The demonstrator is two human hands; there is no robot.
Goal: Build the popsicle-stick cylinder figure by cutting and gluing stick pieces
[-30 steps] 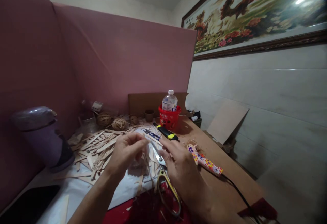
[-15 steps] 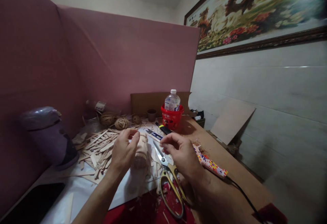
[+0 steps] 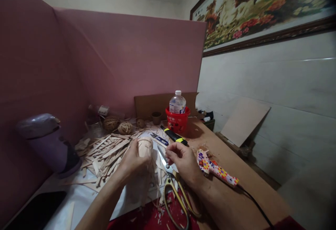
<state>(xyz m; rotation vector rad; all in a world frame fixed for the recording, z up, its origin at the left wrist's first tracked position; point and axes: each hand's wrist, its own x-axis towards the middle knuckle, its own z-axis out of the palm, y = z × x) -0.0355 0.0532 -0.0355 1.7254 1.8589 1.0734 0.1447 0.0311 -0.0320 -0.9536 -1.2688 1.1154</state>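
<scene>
My left hand (image 3: 136, 158) is closed round the side of a small cylinder (image 3: 145, 148) covered in pale wooden strips. Its lower part is partly hidden by my thumb. My right hand (image 3: 182, 160) hangs to the right of the cylinder, apart from it, with thumb and fingertips pinched together; whatever is between them is too small to make out. Below that hand lie large scissors (image 3: 169, 179) with gold handles, blades pointing away from me. Thread snips (image 3: 160, 139) with a blue body and a black and yellow utility knife (image 3: 174, 135) lie just beyond.
Wooden sticks (image 3: 112, 149) are heaped on the left by balls of twine (image 3: 125, 128). A flower-patterned glue gun (image 3: 216, 169) with a black cord lies on the right. A red bucket (image 3: 177, 121) holding a plastic bottle (image 3: 177, 103) stands behind; a purple tumbler (image 3: 49, 146) is at far left.
My left hand has come down onto the wood-covered cylinder and taken hold of it; the cylinder now stands more upright. My hands first drew apart, and my right hand stays pinched above the scissors.
</scene>
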